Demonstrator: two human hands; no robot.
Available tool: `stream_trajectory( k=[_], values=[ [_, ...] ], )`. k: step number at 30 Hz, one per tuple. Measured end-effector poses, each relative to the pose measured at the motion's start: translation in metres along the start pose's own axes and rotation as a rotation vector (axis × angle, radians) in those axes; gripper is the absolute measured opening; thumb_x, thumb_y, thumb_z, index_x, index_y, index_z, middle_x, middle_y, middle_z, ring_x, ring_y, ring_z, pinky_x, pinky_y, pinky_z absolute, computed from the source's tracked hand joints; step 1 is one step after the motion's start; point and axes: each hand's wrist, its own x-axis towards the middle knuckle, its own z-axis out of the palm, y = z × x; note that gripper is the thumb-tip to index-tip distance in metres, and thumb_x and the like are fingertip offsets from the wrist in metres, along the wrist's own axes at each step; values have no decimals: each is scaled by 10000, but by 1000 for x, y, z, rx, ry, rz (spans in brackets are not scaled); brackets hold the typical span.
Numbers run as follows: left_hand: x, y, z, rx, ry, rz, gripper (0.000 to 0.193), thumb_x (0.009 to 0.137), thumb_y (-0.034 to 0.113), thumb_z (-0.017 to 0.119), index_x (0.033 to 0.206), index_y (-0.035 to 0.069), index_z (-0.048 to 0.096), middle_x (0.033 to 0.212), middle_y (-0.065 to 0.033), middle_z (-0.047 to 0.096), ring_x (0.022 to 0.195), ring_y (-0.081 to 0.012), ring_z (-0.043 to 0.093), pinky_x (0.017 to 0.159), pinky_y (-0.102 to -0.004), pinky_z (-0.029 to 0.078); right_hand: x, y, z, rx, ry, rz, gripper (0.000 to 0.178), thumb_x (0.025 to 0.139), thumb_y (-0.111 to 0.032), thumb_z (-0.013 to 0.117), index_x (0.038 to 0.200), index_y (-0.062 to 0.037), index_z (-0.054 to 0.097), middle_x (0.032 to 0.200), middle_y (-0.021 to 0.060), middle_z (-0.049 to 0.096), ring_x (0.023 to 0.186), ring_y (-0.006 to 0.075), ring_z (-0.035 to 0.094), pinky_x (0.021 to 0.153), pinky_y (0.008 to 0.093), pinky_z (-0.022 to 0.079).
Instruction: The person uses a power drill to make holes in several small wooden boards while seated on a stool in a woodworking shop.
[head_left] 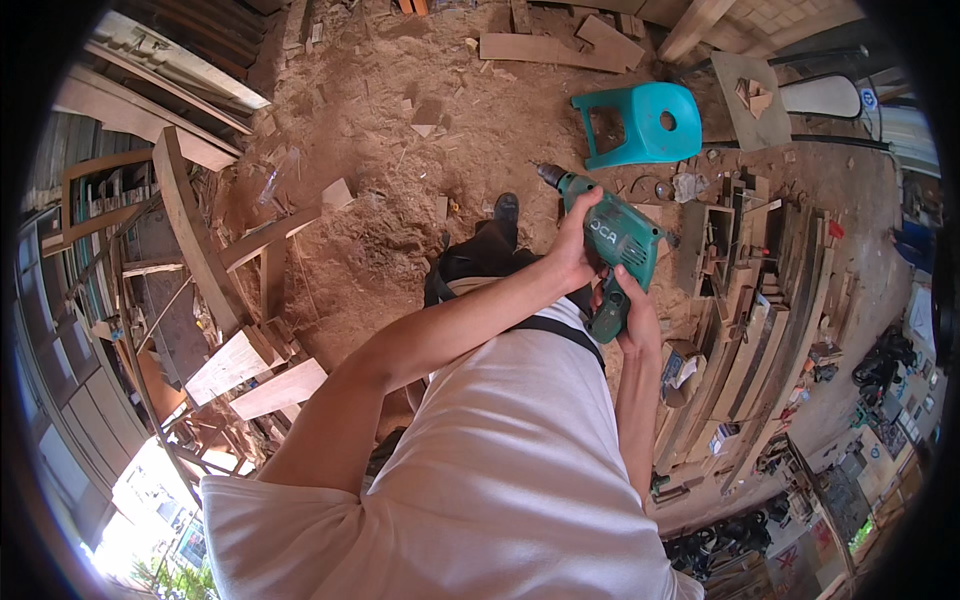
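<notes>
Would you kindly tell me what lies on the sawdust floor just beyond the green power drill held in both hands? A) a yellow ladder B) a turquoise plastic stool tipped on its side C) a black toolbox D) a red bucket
B: past the green power drill, gripped by the left hand on its body and the right hand at its handle, a turquoise plastic stool lies tipped on the sawdust floor.
</notes>
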Motion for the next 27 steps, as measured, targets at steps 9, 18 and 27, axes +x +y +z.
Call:
stream_trajectory(
  k=[9, 18, 27],
  values=[
    [0, 6, -2, 16, 34, 4, 563, 839, 661, 582, 1059, 144, 618, 954, -36, 658, 870, -193, 627, 639, -329, 439, 5, 0, 4, -28, -16, 8, 355, 922, -390, 649, 983, -45, 596, 696, 81, 604, 609, 171, 589, 581, 287, 472],
    [0, 9, -9, -31, -9, -12, 570, 832, 631, 625, 1132, 146, 606, 1109, -74, 630, 1074, -255, 569, 925, -434, 427, 5, 1, 9, -23, -4, 13, 346, 920, -376, 654, 981, -40, 601, 710, 85, 606, 618, 181, 595, 586, 297, 481],
    [-2, 8, -10, -45, -11, 7, 603, 831, 641, 622, 1140, 123, 610, 1139, -91, 628, 1094, -267, 563, 949, -442, 420, 4, 2, 11, -26, 0, 22, 345, 921, -377, 653, 985, -42, 598, 718, 86, 602, 625, 186, 592, 596, 302, 480]
  ],
)
